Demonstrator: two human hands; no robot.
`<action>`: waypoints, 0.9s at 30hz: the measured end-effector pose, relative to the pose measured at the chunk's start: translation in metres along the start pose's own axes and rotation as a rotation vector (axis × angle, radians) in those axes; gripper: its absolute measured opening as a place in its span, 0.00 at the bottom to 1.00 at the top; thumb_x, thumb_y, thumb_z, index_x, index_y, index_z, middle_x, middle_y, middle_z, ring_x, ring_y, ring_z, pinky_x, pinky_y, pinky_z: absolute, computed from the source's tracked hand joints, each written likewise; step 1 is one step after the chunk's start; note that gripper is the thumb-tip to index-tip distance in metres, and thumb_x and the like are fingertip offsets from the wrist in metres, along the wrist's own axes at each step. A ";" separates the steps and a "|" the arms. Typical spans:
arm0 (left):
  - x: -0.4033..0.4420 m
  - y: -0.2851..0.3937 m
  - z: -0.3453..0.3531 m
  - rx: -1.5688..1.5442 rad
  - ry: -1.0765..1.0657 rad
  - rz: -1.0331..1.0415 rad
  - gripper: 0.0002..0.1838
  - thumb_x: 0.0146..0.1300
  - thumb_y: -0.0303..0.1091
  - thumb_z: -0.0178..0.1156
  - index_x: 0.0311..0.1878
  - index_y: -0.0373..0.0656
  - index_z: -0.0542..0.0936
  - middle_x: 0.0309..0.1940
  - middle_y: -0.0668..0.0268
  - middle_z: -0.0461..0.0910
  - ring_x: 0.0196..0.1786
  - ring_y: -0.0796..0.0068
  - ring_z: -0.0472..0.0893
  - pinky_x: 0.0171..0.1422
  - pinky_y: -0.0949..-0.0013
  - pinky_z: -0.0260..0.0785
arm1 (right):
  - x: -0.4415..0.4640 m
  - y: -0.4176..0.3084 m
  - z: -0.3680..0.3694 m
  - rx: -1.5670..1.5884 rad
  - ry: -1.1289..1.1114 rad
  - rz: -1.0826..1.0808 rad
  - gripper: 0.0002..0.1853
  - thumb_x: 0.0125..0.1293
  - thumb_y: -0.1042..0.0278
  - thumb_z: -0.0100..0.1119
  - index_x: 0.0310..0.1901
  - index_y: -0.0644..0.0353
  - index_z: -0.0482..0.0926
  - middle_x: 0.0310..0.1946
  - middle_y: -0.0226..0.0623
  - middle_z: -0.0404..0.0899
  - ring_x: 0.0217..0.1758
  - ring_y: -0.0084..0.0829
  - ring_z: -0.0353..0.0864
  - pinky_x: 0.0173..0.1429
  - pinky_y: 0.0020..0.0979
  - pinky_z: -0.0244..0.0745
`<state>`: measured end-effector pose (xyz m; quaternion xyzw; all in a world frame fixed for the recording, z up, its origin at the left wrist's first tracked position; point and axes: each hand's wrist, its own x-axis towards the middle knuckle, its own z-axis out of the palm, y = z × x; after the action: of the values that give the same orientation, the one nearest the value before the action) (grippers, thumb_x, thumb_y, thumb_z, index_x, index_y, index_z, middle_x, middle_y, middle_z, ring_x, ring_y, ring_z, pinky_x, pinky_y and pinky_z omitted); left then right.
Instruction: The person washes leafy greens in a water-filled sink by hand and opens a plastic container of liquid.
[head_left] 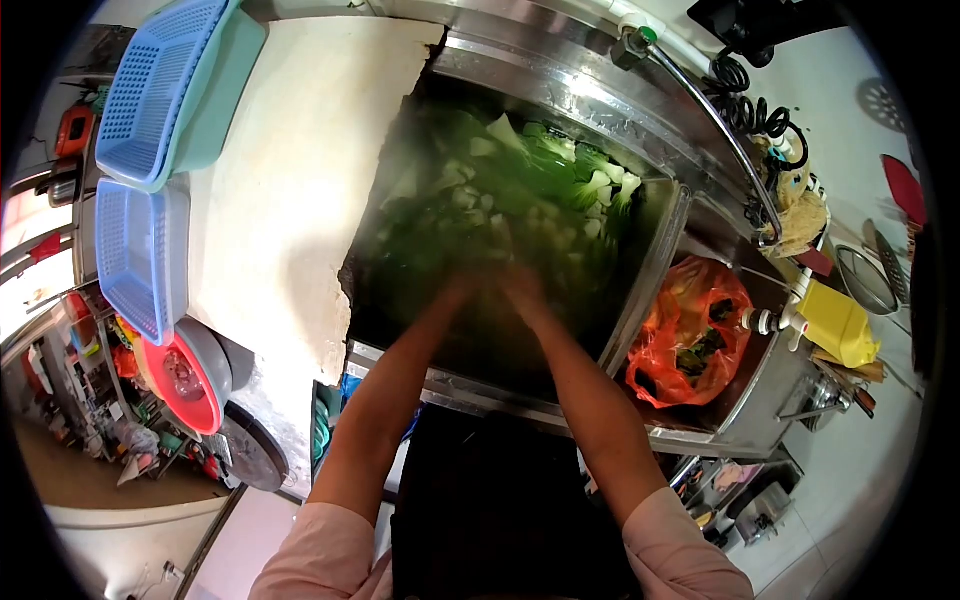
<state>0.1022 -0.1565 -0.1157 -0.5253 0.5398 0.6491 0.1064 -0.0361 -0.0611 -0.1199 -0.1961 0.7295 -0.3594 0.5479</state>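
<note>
Already, pale-stemmed leafy greens point(598, 188) are soaking in the stainless-steel sink's cloudy green water point(430, 240), brightest far right; dark leaves point(706, 350) sit bagged in red-orange plastic point(700, 283), right. Left hand point(468, 284) and right hand point(518, 282) are submerged (their grip, I cannot tell).

No text, label, brand, number or sign can be read here. The yellow bottle point(838, 323), beside the right edge of the sink point(725, 437), shows no letters that I can read. Also on the red bag point(690, 330) in this sink, I can read nothing.
</note>
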 end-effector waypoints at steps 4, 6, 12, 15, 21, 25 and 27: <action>0.008 -0.026 0.008 -0.334 -0.079 0.230 0.27 0.59 0.47 0.66 0.55 0.38 0.76 0.48 0.64 0.79 0.49 0.73 0.75 0.55 0.66 0.67 | 0.000 0.007 -0.005 0.121 -0.076 0.031 0.10 0.59 0.63 0.66 0.37 0.59 0.81 0.25 0.29 0.77 0.26 0.24 0.73 0.31 0.37 0.68; -0.001 -0.025 0.005 -0.374 -0.133 0.231 0.25 0.59 0.45 0.66 0.53 0.38 0.77 0.47 0.65 0.80 0.47 0.73 0.76 0.53 0.66 0.68 | 0.002 0.008 -0.010 0.161 -0.143 -0.007 0.07 0.59 0.65 0.66 0.33 0.59 0.81 0.24 0.28 0.77 0.27 0.26 0.74 0.32 0.38 0.69; -0.008 -0.015 -0.011 -0.034 -0.229 0.293 0.17 0.62 0.39 0.60 0.48 0.36 0.79 0.39 0.63 0.81 0.39 0.73 0.77 0.47 0.65 0.70 | -0.003 -0.005 -0.019 -0.374 -0.232 -0.089 0.11 0.56 0.63 0.62 0.30 0.63 0.77 0.24 0.41 0.77 0.29 0.42 0.77 0.35 0.43 0.71; 0.002 -0.023 -0.014 0.105 -0.198 0.245 0.17 0.64 0.41 0.59 0.46 0.35 0.80 0.36 0.63 0.81 0.37 0.73 0.77 0.47 0.65 0.70 | 0.000 -0.001 -0.019 -0.487 -0.239 -0.095 0.13 0.55 0.61 0.61 0.33 0.63 0.78 0.28 0.47 0.77 0.33 0.47 0.78 0.37 0.46 0.72; -0.014 -0.009 0.000 -0.292 -0.272 0.158 0.24 0.64 0.49 0.61 0.52 0.37 0.78 0.45 0.67 0.79 0.44 0.72 0.75 0.53 0.66 0.67 | -0.009 0.002 -0.011 -0.329 -0.023 -0.220 0.14 0.58 0.58 0.63 0.29 0.63 0.80 0.25 0.43 0.79 0.28 0.35 0.76 0.37 0.37 0.72; -0.024 0.001 0.014 -0.306 -0.089 0.078 0.26 0.63 0.50 0.62 0.55 0.38 0.77 0.50 0.67 0.78 0.48 0.73 0.74 0.55 0.67 0.65 | -0.005 0.009 -0.002 -0.189 0.063 -0.070 0.12 0.57 0.61 0.63 0.33 0.63 0.79 0.28 0.43 0.80 0.31 0.40 0.79 0.40 0.41 0.73; 0.010 -0.048 0.026 -0.395 -0.011 0.027 0.26 0.62 0.50 0.63 0.54 0.38 0.78 0.48 0.66 0.79 0.47 0.73 0.75 0.54 0.67 0.66 | -0.007 -0.003 -0.010 -0.230 0.016 0.016 0.11 0.58 0.65 0.62 0.39 0.63 0.78 0.30 0.39 0.79 0.33 0.41 0.78 0.40 0.44 0.73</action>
<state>0.1172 -0.1201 -0.1556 -0.5250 0.4084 0.7467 -0.0045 -0.0433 -0.0553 -0.1113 -0.2490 0.7718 -0.2704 0.5188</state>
